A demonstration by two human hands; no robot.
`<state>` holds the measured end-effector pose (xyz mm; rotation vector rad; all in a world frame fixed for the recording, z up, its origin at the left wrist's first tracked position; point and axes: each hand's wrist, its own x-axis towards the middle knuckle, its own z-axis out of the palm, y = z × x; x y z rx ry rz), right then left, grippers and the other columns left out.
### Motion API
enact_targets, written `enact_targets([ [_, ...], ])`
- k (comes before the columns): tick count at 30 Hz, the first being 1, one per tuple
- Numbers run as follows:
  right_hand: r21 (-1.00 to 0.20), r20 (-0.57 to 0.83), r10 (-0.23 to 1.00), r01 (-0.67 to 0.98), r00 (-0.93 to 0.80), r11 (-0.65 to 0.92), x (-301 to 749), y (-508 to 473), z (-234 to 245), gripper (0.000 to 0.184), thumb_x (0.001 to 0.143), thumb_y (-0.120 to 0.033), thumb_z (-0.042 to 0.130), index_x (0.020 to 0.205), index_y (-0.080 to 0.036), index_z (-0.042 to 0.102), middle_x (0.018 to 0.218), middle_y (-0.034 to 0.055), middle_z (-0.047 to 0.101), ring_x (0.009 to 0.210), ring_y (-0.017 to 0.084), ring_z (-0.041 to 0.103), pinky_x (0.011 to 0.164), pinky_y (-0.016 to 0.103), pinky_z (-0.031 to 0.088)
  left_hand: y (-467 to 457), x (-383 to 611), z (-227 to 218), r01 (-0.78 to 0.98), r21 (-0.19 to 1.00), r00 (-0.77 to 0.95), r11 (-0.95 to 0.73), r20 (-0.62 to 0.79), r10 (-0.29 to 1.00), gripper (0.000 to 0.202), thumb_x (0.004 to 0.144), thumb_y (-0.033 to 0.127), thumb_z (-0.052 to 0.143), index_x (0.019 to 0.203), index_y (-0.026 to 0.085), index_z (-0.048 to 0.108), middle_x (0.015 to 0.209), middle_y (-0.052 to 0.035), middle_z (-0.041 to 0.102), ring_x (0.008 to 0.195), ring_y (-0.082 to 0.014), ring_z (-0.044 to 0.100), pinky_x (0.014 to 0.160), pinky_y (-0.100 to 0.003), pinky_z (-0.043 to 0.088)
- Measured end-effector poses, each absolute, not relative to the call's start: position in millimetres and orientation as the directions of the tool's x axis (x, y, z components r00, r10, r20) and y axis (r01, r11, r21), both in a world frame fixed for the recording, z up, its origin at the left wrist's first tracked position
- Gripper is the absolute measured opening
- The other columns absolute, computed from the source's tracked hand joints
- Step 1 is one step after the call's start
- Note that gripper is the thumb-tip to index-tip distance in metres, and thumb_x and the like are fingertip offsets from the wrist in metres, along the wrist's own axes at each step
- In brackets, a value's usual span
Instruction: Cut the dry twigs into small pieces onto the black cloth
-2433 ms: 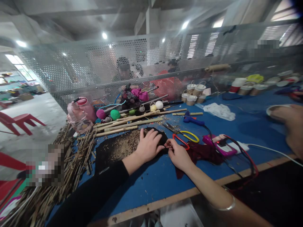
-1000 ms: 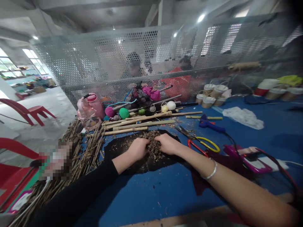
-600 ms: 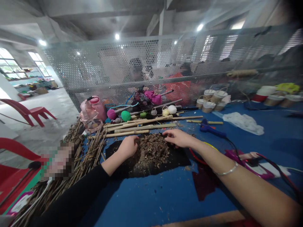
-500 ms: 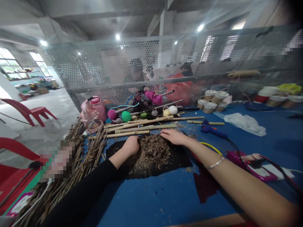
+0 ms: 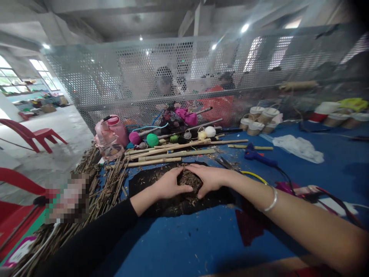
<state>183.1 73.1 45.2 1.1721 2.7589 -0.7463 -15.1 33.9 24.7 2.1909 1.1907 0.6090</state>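
Observation:
A heap of brown wood shavings [image 5: 188,179] lies on a black cloth [image 5: 144,181] spread on the blue table [image 5: 201,238]. My left hand [image 5: 168,185] cups the heap from the left, fingers curved and pressed against it. My right hand [image 5: 209,177] cups it from the right, fingers together, a silver bangle [image 5: 272,200] on the wrist. The two hands nearly meet around the pile. Loose shavings are scattered over the cloth beside them.
Bamboo sticks [image 5: 170,152] lie behind the cloth, a twig pile [image 5: 95,181] to the left. Yarn balls [image 5: 152,139], a pink bottle [image 5: 115,130], a blue glue gun [image 5: 255,155], yellow-handled scissors [image 5: 253,175], paper cups [image 5: 259,117] and a white cloth [image 5: 298,148] lie about. People sit behind the perforated screen [image 5: 129,84].
The hands were apart at the heap's edges half a second ago. They have swept inward and now enclose the shavings in a tighter mound.

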Motion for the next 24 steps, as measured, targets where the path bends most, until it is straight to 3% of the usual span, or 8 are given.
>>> enact_targets([
  [5,-0.464,-0.031,0.669,0.603,-0.743,0.648,182,58,37,0.067,0.062,-0.012,0.063,0.127,-0.023,0.050,0.129,0.0063,0.054,0.118,0.023,0.049,0.098,0.032,0.036,23,-3,15,0.678,0.607,0.405,-0.414,0.162,0.900,0.046,0.072,0.033,0.065,0.116,0.019,0.058,0.115,-0.0072,0.063,0.105,-0.0207,0.057,0.092,-0.030,0.041],
  [13,-0.469,0.027,0.701,0.610,-0.713,0.639,184,62,21,0.063,0.055,0.002,0.046,0.109,-0.026,0.066,0.109,0.0019,0.068,0.103,0.020,0.060,0.086,0.025,0.042,33,3,14,0.869,0.413,0.303,-0.271,-0.012,0.953,0.021,0.072,0.023,0.065,0.092,0.020,0.070,0.092,-0.0087,0.071,0.087,-0.0209,0.064,0.076,-0.027,0.045],
  [20,-0.341,0.021,0.773,0.723,-0.634,0.602,174,62,17,0.050,0.056,0.003,0.044,0.088,-0.023,0.072,0.087,0.0062,0.073,0.087,0.022,0.066,0.069,0.023,0.043,54,6,13,0.881,0.393,0.311,-0.265,-0.057,0.949,0.018,0.062,0.028,0.073,0.077,0.020,0.071,0.079,-0.0063,0.071,0.078,-0.0205,0.063,0.071,-0.027,0.044],
  [24,-0.294,0.003,0.789,0.753,-0.615,0.588,171,63,18,0.044,0.057,0.002,0.046,0.085,-0.021,0.072,0.085,0.0079,0.073,0.087,0.023,0.065,0.071,0.024,0.042,56,4,15,0.880,0.407,0.284,-0.244,-0.040,0.958,0.024,0.059,0.035,0.074,0.077,0.019,0.071,0.076,-0.0045,0.070,0.075,-0.0205,0.062,0.069,-0.028,0.044],
])
